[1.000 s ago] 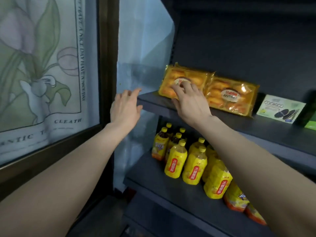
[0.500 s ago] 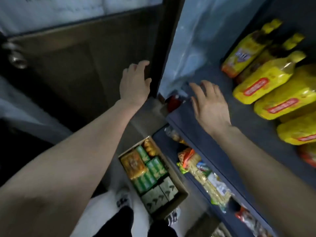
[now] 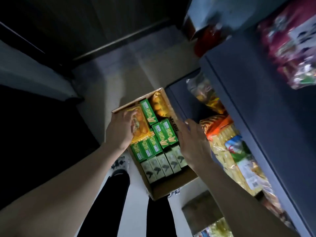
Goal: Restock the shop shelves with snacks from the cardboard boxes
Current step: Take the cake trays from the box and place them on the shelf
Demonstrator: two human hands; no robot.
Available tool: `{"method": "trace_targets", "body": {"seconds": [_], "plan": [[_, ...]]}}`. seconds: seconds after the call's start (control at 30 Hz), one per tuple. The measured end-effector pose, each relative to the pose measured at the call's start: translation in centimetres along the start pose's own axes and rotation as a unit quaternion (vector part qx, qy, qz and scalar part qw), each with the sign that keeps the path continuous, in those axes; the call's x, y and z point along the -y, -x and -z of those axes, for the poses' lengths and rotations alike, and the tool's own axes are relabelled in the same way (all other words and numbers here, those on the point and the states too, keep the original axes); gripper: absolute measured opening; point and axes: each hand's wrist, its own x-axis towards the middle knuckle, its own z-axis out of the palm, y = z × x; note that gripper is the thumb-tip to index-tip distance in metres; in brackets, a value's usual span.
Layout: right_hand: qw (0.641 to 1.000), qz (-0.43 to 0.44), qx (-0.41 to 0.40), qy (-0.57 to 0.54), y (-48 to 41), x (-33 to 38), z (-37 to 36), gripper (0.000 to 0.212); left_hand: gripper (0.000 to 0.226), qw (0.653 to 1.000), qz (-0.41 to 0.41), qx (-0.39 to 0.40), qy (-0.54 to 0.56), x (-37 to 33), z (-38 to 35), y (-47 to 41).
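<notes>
Two hands over our cardboard box (image 3: 174, 187): left hand (image 3: 119, 129) clasps the cake pack (image 3: 141, 129) at its ten o'clock corner, right hand (image 3: 193, 142) hovers slack. Slick film may slip, toppling green boxes (image 3: 164, 135).

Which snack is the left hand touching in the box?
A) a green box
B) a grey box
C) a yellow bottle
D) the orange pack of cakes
D: the left hand rests on the orange pack at the left side of the cardboard box.
</notes>
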Motion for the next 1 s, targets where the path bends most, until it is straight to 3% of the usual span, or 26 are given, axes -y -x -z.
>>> {"method": "trace_targets", "body": {"seconds": [0.23,0.5,0.6,0.87,1.0], "plan": [[0.995,-0.042,0.061,-0.069,-4.8,-2.9,-13.8,0.037,0.056,0.99,-0.047,0.133,-0.015,6.4,-12.2,-3.8],[0.993,-0.009,0.099,-0.058,-15.1,-4.8,-25.1,0.05,0.077,0.967,-0.175,0.141,-0.118,8.2,-19.0,-10.6],[0.991,-0.02,0.12,-0.058,-16.7,-4.3,-27.4,0.065,0.08,0.95,-0.214,0.155,-0.164,8.6,-20.4,-12.4],[0.994,-0.024,0.102,-0.026,-17.3,-2.8,-28.8,0.068,0.053,0.906,-0.301,0.124,-0.27,8.7,-19.2,-14.8],[0.994,-0.016,0.108,0.006,-17.2,-2.6,-26.9,0.076,0.03,0.878,-0.292,0.15,-0.349,6.5,-18.4,-15.5]]}}
